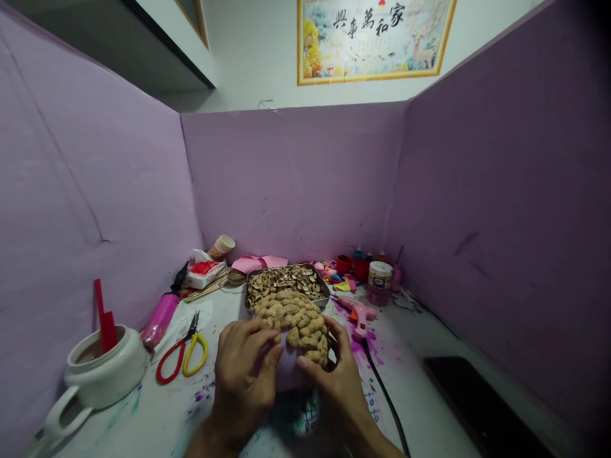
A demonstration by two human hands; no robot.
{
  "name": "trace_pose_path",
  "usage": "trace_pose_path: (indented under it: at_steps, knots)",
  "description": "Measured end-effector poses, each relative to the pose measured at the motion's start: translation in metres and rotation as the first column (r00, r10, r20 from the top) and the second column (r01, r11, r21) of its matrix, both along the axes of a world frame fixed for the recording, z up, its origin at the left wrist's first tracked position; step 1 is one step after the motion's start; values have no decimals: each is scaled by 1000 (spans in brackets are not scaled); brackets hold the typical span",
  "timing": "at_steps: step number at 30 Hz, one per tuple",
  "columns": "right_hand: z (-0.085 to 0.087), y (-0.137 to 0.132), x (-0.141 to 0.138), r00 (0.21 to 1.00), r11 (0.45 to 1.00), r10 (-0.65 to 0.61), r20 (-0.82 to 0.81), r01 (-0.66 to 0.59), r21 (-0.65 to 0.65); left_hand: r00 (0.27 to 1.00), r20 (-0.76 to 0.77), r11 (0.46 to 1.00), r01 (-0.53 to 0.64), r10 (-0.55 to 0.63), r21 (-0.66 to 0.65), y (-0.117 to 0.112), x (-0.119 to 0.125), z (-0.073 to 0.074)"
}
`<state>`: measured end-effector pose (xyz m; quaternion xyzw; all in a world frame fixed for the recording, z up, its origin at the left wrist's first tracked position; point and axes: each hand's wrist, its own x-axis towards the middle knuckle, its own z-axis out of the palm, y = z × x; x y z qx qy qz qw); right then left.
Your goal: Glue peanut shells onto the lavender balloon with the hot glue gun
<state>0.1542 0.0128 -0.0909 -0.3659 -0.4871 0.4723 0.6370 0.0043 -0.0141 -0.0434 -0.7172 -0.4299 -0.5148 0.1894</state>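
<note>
A rounded purple form (pixel 286 375), its upper part covered with whole peanuts (pixel 291 308), sits between my hands in the middle. My right hand (pixel 337 369) grips it from the right, thumb on the near side and fingers curled round the edge. My left hand (pixel 248 362) is at the left side, with thumb and fingertips pinched on a peanut (pixel 277 335) against the purple surface. The lower part of the form is bare of peanuts and partly hidden by my hands. Behind it stands a metal tray (pixel 326 299) filled with split nutshell pieces (pixel 286 280).
A pink glue gun (pixel 360 315) with a black cord lies to the right, near a phone (pixel 482 401). Red-and-yellow-handled scissors (pixel 184 356), a white pot (pixel 109 375) and a pink bottle (pixel 162 315) are on the left. A lidded jar (pixel 379 283) stands back right. Purple panels enclose the table.
</note>
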Motion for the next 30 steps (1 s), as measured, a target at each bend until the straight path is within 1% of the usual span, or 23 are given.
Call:
trace_pose_path:
  at_steps: [2, 4, 6, 8, 10, 12, 15, 17, 19, 22, 25, 26, 28, 30]
  knots:
    - [-1, 1, 1, 998, 999, 50, -41, -50, -12, 997, 82, 1000, -3, 3, 1, 0, -3, 0]
    - [-4, 2, 0, 995, 997, 71, -73, -71, -3, 990, 132, 998, -58, 60, -14, -1, -4, 0]
    - [-7, 1, -1, 994, 997, 76, -83, -75, 10, 983, 124, 989, -125, 133, -73, -1, -2, -1]
    - [-10, -1, -4, 992, 996, 89, -87, -88, 15, 981, 92, 976, -158, 174, -152, -1, 0, -2]
    - [-10, -1, -8, 988, 993, 117, -102, -116, 15, 983, 73, 968, -149, 167, -201, 0, 1, -4]
    - [-7, 1, -15, 981, 989, 150, -126, -150, 14, 985, 79, 970, -136, 154, -202, 1, -4, -4]
    - [3, 8, -33, 958, 975, 222, -183, -222, 22, 975, 105, 972, -181, 198, -151, 3, -20, 1]
    - [10, 16, -52, 937, 964, 262, -233, -265, 20, 956, 118, 961, -257, 268, -104, 7, -35, 6]
    - [15, 25, -72, 911, 951, 299, -284, -307, 16, 939, 98, 944, -324, 328, -61, 12, -52, 11]
    - [18, 41, -104, 842, 914, 377, -386, -405, 11, 925, 27, 925, -379, 378, 17, 24, -77, 20]
    - [18, 59, -130, 753, 871, 447, -483, -488, 46, 914, -31, 913, -400, 404, 79, 39, -99, 26]
    - [18, 66, -137, 736, 862, 462, -495, -503, 57, 911, -41, 910, -406, 410, 88, 45, -105, 27]
    - [20, 79, -148, 753, 862, 458, -473, -506, 28, 906, -45, 905, -415, 420, 89, 57, -117, 27]
    - [21, 90, -154, 799, 868, 436, -413, -495, -41, 913, -47, 914, -402, 404, 59, 69, -127, 22]
